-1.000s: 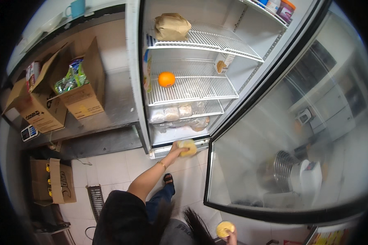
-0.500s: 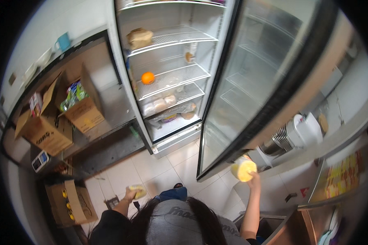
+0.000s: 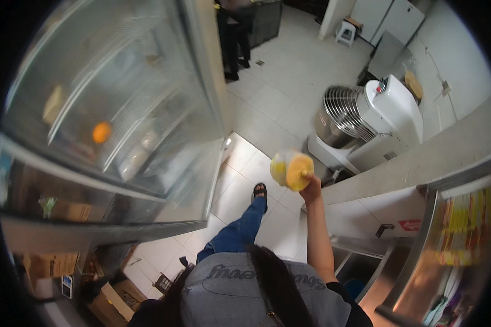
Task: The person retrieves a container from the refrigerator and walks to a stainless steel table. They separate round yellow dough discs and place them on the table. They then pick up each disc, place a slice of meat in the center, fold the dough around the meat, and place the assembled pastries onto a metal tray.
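My right hand (image 3: pixel 311 188) is closed on a rounded tub (image 3: pixel 281 168) with pale, partly see-through sides and a yellow-orange end. It holds the tub out ahead of me, above the tiled floor. My left hand is out of sight; only dark cloth shows on that side. To the left stands the glass fridge door (image 3: pixel 163 136), with no hand seen on it. Through the glass an orange (image 3: pixel 101 132) shows on a wire shelf, blurred.
A white floor mixer (image 3: pixel 393 117) with a wire guard stands ahead right, behind a low wall (image 3: pixel 409 169). A person in dark clothes (image 3: pixel 237 38) stands far ahead. A white stool (image 3: pixel 346 32) is farther back. Cardboard boxes (image 3: pixel 117 302) sit lower left.
My view has turned right, and the glass door now covers the fridge shelves. The tub is still in my right hand. My left hand, which held a yellowish thing, has left the view.
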A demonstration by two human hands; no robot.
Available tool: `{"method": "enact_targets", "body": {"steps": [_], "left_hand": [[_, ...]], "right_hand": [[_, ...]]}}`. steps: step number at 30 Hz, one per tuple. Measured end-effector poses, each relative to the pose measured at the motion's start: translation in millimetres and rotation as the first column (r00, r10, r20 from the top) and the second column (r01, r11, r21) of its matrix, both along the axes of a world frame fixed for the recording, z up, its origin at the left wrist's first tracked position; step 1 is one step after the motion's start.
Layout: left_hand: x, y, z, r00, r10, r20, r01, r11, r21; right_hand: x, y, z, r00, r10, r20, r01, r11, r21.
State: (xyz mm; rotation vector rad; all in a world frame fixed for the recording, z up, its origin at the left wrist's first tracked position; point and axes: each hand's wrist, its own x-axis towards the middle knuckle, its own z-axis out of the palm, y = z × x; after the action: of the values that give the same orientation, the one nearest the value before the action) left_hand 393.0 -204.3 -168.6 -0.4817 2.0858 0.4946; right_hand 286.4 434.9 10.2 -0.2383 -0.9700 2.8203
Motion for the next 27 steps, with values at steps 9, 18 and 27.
{"method": "enact_targets", "body": {"steps": [9,18,27], "left_hand": [[-246.7,242.4,47.0,0.892,-0.450,0.046,0.449,0.893,0.039],[-573.6,550.0,76.3,0.736,-0.458,-0.499,0.558,0.828,0.063],[-789.6,835.9,41.5,0.896,0.110,-0.431,0.189,0.784,0.592]], "right_hand": [[-121.4,211.8,0.7,0.959,-0.258,0.116,0.254,0.966,0.048],[-252.8,364.5,21.5,0.893,-0.439,0.098,0.447,0.890,-0.087],[-467.9,589.3,-29.8,0.870,-0.492,-0.020,0.479,0.856,-0.195]]}}
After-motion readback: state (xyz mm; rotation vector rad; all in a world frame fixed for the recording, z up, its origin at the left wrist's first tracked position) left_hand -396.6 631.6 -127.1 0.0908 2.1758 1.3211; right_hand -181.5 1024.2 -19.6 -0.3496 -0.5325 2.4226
